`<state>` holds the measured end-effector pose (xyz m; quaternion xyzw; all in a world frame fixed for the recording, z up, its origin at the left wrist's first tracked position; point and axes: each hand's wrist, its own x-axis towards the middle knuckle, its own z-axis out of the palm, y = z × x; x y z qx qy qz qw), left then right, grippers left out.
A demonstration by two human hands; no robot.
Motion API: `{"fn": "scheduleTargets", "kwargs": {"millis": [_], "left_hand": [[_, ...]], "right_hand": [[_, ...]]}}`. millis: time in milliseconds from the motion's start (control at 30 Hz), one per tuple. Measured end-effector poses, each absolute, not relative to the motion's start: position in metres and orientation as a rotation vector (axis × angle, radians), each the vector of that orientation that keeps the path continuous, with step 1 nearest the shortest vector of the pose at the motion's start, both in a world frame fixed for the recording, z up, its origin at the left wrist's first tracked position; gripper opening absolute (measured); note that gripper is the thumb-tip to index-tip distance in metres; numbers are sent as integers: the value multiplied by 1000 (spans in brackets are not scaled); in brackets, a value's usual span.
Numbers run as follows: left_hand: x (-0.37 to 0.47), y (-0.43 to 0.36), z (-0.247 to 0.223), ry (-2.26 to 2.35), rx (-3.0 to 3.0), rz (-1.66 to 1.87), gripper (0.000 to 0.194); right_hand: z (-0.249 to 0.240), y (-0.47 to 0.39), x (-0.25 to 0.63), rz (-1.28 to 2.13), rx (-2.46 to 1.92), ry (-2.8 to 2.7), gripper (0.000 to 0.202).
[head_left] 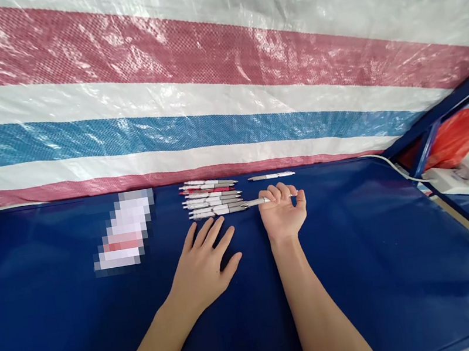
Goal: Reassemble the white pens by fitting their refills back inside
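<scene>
Several white and grey pens lie side by side in a stack-like row on the blue table, with a red one among them. My left hand rests palm down just below the row, its fingers spread and holding nothing. To the right, my right hand is turned palm up, its fingers curled round a white pen whose tip points left at the row's lower end. Another white pen lies alone beyond my right hand.
A blurred white and red item lies at the left of the table. Behind hangs a striped sheet. At the far right are a blue metal frame, a red plastic bag and a white box.
</scene>
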<state>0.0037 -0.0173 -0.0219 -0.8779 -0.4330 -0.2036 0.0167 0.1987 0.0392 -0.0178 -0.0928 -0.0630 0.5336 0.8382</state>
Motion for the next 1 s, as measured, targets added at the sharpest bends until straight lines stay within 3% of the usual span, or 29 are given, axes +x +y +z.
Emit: {"fn": "scheduleTargets", "kwargs": {"millis": [1000], "left_hand": [[6, -22, -21, -1407, -2775, -632, 47]], "right_hand": [[-18, 42, 198, 1132, -183, -237, 28]]}}
